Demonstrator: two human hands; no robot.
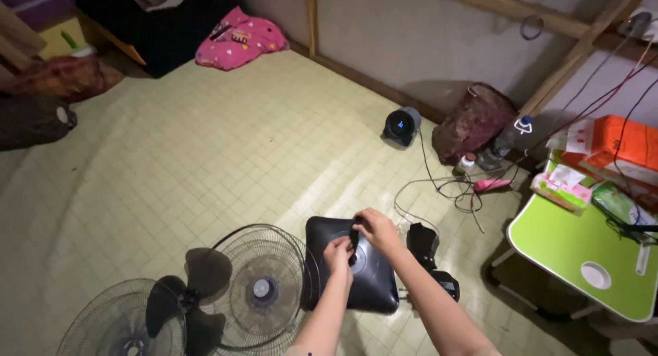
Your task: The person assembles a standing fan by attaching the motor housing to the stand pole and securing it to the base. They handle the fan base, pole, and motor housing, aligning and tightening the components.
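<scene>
From the head camera I see the dark, rounded-square fan base [373, 287] lying flat on the tiled floor [205, 157], just right of the two wire fan guards [264, 287] and the loose blade [199, 287]. Both my hands meet over the base's centre hole: the left hand [338, 253] pinches a small black part there, and the right hand [375, 227] sits just beyond it, fingers closed on the same piece. That piece runs roughly away from me, toward the wall; the left hand is nearer.
</scene>
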